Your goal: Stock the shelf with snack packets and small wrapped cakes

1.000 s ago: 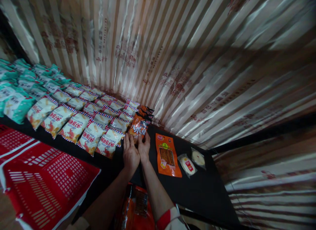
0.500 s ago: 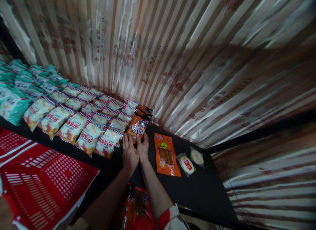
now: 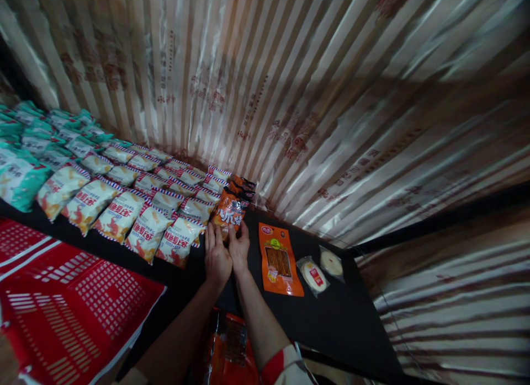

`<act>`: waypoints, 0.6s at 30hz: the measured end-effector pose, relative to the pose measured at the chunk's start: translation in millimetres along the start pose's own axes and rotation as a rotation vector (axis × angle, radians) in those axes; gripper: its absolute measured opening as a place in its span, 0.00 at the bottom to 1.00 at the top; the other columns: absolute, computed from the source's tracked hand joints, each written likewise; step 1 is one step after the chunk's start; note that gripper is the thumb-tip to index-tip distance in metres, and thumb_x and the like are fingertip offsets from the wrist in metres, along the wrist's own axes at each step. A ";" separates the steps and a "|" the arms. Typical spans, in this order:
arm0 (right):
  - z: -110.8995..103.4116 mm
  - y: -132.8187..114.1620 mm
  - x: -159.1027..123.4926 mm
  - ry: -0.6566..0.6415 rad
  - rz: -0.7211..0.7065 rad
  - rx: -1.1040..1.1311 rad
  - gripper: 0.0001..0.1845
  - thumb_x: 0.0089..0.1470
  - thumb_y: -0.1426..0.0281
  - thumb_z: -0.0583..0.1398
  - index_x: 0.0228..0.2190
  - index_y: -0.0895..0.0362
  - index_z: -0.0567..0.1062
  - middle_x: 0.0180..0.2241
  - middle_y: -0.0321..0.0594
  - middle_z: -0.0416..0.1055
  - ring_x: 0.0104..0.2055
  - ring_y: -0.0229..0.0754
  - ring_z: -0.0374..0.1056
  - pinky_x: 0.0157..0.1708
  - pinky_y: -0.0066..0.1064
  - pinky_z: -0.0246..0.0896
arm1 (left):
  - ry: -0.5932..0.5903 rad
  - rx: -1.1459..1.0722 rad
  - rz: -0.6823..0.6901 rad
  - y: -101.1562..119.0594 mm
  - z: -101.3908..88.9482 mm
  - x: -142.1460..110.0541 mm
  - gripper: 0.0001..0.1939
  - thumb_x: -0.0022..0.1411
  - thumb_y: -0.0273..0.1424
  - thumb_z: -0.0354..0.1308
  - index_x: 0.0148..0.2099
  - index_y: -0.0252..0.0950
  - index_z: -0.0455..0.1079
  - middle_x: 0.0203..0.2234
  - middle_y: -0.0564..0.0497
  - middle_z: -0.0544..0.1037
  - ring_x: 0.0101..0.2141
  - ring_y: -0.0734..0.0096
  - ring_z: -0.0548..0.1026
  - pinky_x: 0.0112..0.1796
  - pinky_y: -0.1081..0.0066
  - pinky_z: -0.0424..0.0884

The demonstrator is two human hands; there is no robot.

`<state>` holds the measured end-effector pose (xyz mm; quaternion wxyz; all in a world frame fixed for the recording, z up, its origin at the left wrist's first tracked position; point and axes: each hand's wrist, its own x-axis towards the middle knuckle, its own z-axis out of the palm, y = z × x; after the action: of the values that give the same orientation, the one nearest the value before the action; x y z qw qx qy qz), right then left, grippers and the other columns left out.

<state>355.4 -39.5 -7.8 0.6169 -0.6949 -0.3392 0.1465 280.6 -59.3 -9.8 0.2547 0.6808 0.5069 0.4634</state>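
Note:
An orange snack bag point(image 3: 229, 209) with black edges stands at the right end of the rows of bags. My left hand point(image 3: 218, 259) presses its fingers on the bag's lower left part, and my right hand point(image 3: 239, 248) grips the lower right, so the bag is held between them. Similar orange bags point(image 3: 244, 185) show just behind it. Close on the left are white snack bags point(image 3: 179, 239) with striped tops, set in rows. A flat orange packet point(image 3: 281, 258) with a clear window lies to the right of my hands.
Two round wrapped cakes point(image 3: 313, 276) lie farther right on the black tabletop point(image 3: 339, 319). Teal bags point(image 3: 25, 175) fill the far left. A red basket point(image 3: 83, 313) stands below the table edge at left; red packets point(image 3: 234, 346) show beneath my forearms. A striped curtain point(image 3: 248, 70) hangs behind.
Almost nothing differs. Both hands stay at the lower part of the orange bag, and the view has shifted very slightly.

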 end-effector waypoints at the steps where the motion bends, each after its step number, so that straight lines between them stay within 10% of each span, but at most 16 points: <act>1: 0.1 -0.5 -0.1 0.004 0.005 0.001 0.28 0.47 0.57 0.58 0.48 0.59 0.69 0.48 0.48 0.69 0.50 0.46 0.64 0.50 0.37 0.58 | -0.007 -0.003 -0.002 0.2 -0.4 0.3 0.31 0.56 0.18 0.44 0.63 0.26 0.52 0.63 0.36 0.50 0.63 0.57 0.45 0.60 0.54 0.50; 18: -9.2 -9.6 -9.7 -0.031 0.029 0.086 0.28 0.49 0.56 0.58 0.49 0.59 0.67 0.49 0.47 0.69 0.50 0.45 0.65 0.50 0.37 0.59 | 0.017 0.037 0.045 5.1 -4.8 -1.4 0.34 0.53 0.17 0.46 0.64 0.27 0.49 0.64 0.37 0.48 0.64 0.57 0.42 0.61 0.54 0.49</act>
<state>351.2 -52.8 1.1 0.6387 -0.6703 -0.3321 0.1805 278.6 -63.1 -4.1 0.2271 0.6925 0.5024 0.4653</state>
